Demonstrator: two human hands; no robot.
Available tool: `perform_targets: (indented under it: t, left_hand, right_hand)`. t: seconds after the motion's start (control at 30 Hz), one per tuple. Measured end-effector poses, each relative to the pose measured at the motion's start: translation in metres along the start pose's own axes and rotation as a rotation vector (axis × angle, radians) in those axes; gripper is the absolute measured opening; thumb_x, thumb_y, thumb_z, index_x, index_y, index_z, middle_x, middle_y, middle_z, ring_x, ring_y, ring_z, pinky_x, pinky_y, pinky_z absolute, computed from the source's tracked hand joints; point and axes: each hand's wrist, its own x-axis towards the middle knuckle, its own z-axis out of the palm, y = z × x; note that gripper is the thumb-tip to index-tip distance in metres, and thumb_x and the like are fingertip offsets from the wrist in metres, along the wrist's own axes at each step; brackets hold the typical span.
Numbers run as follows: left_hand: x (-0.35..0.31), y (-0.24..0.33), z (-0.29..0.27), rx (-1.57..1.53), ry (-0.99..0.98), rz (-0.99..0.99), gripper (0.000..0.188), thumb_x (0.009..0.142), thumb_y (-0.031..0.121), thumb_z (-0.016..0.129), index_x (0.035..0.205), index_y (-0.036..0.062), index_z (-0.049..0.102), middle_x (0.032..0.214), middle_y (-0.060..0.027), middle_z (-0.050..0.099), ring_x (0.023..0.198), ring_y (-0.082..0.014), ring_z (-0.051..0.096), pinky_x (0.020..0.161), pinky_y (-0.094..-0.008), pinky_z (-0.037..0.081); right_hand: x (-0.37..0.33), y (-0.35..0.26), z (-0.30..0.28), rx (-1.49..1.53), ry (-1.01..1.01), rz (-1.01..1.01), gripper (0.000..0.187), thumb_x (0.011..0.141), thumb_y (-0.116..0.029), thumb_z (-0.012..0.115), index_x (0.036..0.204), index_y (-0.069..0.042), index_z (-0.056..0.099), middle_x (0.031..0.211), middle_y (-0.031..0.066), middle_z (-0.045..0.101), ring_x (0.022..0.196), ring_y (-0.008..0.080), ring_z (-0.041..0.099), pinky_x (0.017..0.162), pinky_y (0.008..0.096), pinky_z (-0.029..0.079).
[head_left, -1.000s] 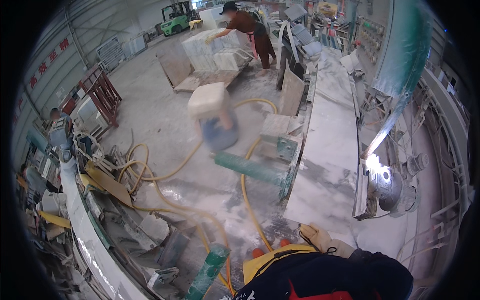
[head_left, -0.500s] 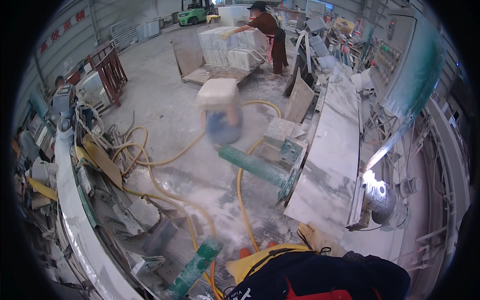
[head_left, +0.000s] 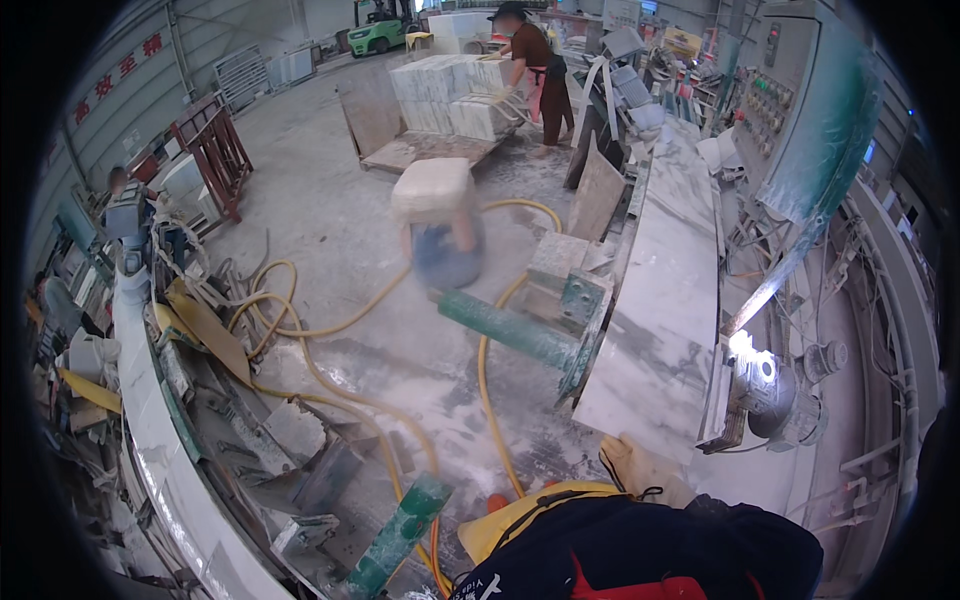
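A long white marble slab with grey veins [head_left: 655, 320] lies on a machine bed at my right, running away from me. At its near end is my right hand [head_left: 638, 468], in a tan work glove with a dark cord at the cuff. The glove touches or lies very close to the slab's end edge. Its fingers point left and look outstretched, with nothing seen in them. My left hand is out of the picture. Below, my dark sleeve and yellow apron [head_left: 540, 510] cover the lower edge, with orange boot tips [head_left: 497, 502] just past the apron.
A bright lamp [head_left: 762, 368] and a motor [head_left: 800, 418] stand right of the slab, below a control cabinet [head_left: 775, 110]. Green cylinders [head_left: 510, 328] jut over the wet floor, where yellow hoses [head_left: 350, 400] loop. Farther off, a co-worker [head_left: 538, 75] stands by stacked marble blocks [head_left: 440, 95].
The co-worker's outstretched arm has drawn back from across the blocks. The view has shifted slightly. My gloved right hand stays at the slab's near end.
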Motion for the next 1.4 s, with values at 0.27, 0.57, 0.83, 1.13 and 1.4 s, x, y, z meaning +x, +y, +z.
perform_targets:
  t: [0.27, 0.57, 0.83, 1.13, 1.4]
  left_hand:
    - [-0.024, 0.0, 0.057, 0.036, -0.026, -0.033, 0.037, 0.101, 0.011, 0.051, 0.133, -0.0089, 0.055, 0.14, -0.0358, 0.053, 0.123, -0.053, 0.056, 0.096, -0.0612, 0.047]
    - [-0.019, 0.006, 0.03, 0.085, -0.063, -0.056, 0.038, 0.101, 0.012, 0.051, 0.134, -0.0081, 0.055, 0.14, -0.0352, 0.053, 0.124, -0.0524, 0.055, 0.098, -0.06, 0.045]
    - [-0.013, 0.013, -0.005, 0.135, -0.08, -0.059, 0.039, 0.101, 0.012, 0.051, 0.135, -0.0074, 0.054, 0.14, -0.0347, 0.053, 0.125, -0.0518, 0.054, 0.1, -0.059, 0.044]
    - [-0.013, 0.019, -0.015, 0.17, -0.082, -0.067, 0.04, 0.102, 0.013, 0.051, 0.136, -0.0066, 0.054, 0.141, -0.0341, 0.053, 0.126, -0.0511, 0.053, 0.102, -0.0579, 0.042]
    - [-0.027, 0.002, 0.016, 0.12, -0.049, -0.012, 0.041, 0.102, 0.014, 0.051, 0.137, -0.0059, 0.053, 0.141, -0.0336, 0.053, 0.127, -0.0506, 0.052, 0.104, -0.0569, 0.04]
  right_hand:
    - [0.017, -0.001, 0.003, -0.008, -0.021, -0.028, 0.054, 0.109, -0.031, 0.04, 0.147, 0.007, 0.038, 0.156, 0.018, 0.04, 0.144, 0.0292, 0.039, 0.12, 0.0374, 0.031]
    - [0.014, -0.009, 0.023, -0.066, -0.025, -0.052, 0.06, 0.109, -0.034, 0.038, 0.151, 0.008, 0.033, 0.161, 0.0186, 0.034, 0.149, 0.0285, 0.033, 0.122, 0.0371, 0.027]
    - [-0.011, -0.025, 0.069, -0.158, 0.056, -0.008, 0.065, 0.109, -0.036, 0.036, 0.155, 0.009, 0.028, 0.165, 0.0183, 0.029, 0.152, 0.0278, 0.028, 0.124, 0.0356, 0.022]
    - [-0.015, -0.032, 0.07, -0.279, 0.008, 0.007, 0.067, 0.108, -0.046, 0.034, 0.157, 0.0, 0.033, 0.167, 0.0148, 0.027, 0.155, 0.0248, 0.023, 0.126, 0.0356, 0.015]
    - [0.011, -0.027, 0.048, -0.201, -0.038, 0.032, 0.063, 0.109, -0.044, 0.033, 0.156, -0.003, 0.036, 0.166, 0.0122, 0.03, 0.154, 0.0234, 0.023, 0.126, 0.0356, 0.014]
